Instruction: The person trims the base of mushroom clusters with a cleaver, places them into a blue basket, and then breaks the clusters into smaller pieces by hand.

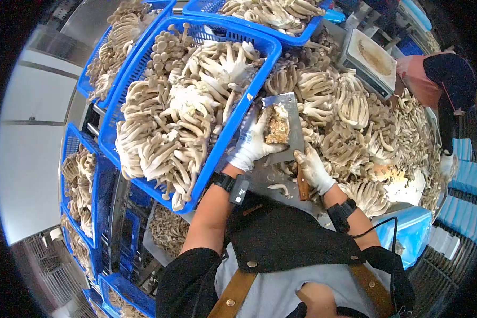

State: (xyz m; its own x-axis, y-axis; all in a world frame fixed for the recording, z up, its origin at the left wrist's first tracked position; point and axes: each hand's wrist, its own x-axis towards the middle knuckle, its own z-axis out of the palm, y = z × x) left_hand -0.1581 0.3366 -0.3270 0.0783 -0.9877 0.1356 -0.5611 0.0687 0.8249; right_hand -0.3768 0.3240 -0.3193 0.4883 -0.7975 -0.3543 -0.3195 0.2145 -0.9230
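Observation:
My left hand (254,142), in a white glove, is closed around a clump of mushrooms whose crumbly brown root end (277,127) faces up. My right hand (314,170), also gloved, grips the wooden handle (302,184) of a cleaver. The broad metal blade (296,130) lies flat against the clump, partly behind the root end. Most of the clump's stems are hidden by my left hand and the blade. Just below the hands, a loose mushroom piece (279,188) rests on the metal worktop (259,183).
A blue basket (105,135) of mushroom clusters stands at my left, with more filled baskets behind and below. Mushrooms (355,114) are heaped along the right. A scale (368,58) stands at the back. Another person (434,79) is at the right. A blue plastic bag (408,228) sits near my right elbow.

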